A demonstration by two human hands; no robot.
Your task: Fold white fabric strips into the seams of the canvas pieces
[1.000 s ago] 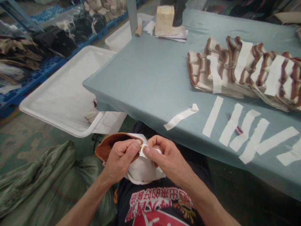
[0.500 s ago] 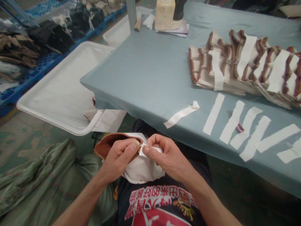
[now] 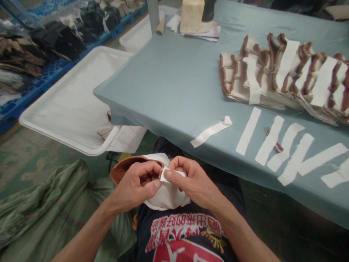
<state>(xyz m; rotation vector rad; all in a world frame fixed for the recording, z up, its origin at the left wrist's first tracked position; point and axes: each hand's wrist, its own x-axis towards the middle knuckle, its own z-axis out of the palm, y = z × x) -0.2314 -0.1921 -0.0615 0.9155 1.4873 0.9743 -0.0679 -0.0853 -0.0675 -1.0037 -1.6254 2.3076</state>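
Note:
In front of my body I hold a sewn piece (image 3: 163, 196), white outside with a brown lining, which looks like a shoe upper. My left hand (image 3: 139, 183) grips it at the edge of its opening, with curled fingers partly inside and the thumb apart from the index finger. My right hand (image 3: 188, 178) pinches a small white strip (image 3: 167, 174) between thumb and index finger, against the piece's rim. The fingertips of both hands almost meet there. What lies under the right fingers is hidden.
On the blue-green table (image 3: 163, 80) lie several loose white strips (image 3: 248, 131), thread snips (image 3: 278, 146) partly under them and a row of brown-edged pieces (image 3: 253, 72). At left stand a white bin (image 3: 65, 94) and a green sack (image 3: 60, 214).
My left thumb has come away from the index finger and moved down, opening a gap between them. My right hand keeps its pinch on the white strip.

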